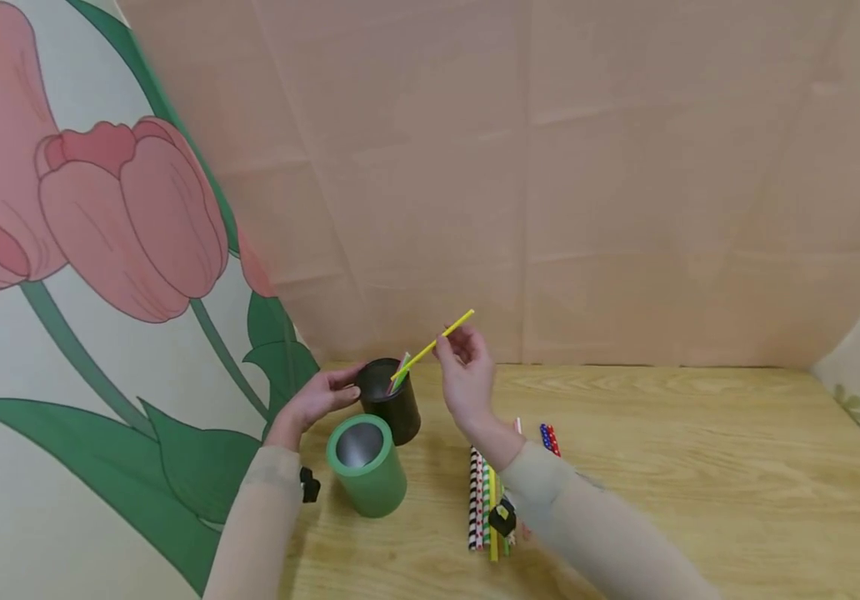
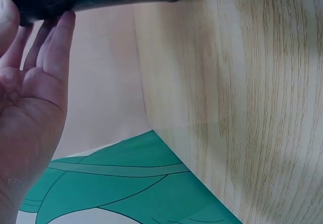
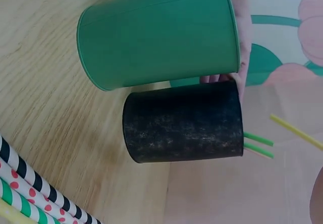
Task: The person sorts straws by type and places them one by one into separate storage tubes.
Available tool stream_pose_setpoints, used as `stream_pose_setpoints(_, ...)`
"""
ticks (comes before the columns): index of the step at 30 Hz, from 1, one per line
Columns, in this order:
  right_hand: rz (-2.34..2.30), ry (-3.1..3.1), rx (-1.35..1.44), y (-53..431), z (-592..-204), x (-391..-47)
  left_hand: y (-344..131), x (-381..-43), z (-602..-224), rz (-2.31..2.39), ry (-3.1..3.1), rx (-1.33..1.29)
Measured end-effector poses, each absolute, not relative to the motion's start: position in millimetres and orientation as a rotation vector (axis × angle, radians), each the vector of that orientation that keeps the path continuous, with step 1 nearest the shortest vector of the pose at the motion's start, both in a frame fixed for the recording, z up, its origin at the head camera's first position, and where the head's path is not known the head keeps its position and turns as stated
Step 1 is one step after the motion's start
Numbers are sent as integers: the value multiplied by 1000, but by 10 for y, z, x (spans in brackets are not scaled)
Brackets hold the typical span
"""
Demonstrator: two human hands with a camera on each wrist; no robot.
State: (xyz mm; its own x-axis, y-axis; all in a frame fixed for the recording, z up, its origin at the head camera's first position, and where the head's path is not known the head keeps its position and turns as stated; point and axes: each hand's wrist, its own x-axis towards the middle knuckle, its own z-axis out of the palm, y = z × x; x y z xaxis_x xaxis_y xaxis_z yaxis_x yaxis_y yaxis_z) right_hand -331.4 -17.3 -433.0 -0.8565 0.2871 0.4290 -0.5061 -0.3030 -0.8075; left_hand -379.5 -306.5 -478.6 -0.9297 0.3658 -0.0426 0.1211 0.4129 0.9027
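A black cup (image 1: 392, 412) stands on the table with a few straws, green ones among them (image 3: 258, 138), poking out of its mouth. My left hand (image 1: 322, 395) holds this cup at its left side near the rim, fingers against the wall in the left wrist view. Between thumb and fingers, my right hand (image 1: 469, 379) pinches a yellow straw (image 1: 437, 342). It slants down to the left, its lower end just above the cup's mouth. A green cup (image 1: 377, 483) is in front of the black one, its mouth showing a grey inside.
Patterned paper straws (image 1: 478, 508) lie in a row under my right forearm, partly hidden. Farther right are blue and red dotted straws (image 1: 550, 437). A pinkish cloth (image 1: 550, 208) hangs behind the wooden table (image 1: 700, 467); a tulip-printed wall (image 1: 130, 217) borders it at left.
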Motion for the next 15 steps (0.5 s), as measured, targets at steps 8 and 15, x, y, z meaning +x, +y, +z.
stream_pose_setpoints(8,2134,-1610,256,-277,-4390,-3322,-3053,-3784,-4778,1550,2418,411)
stream_pose_setpoints(15,2128,-1672,243,-293,-4454,-3331,-3052,-3786,-4794,1548,2422,413)
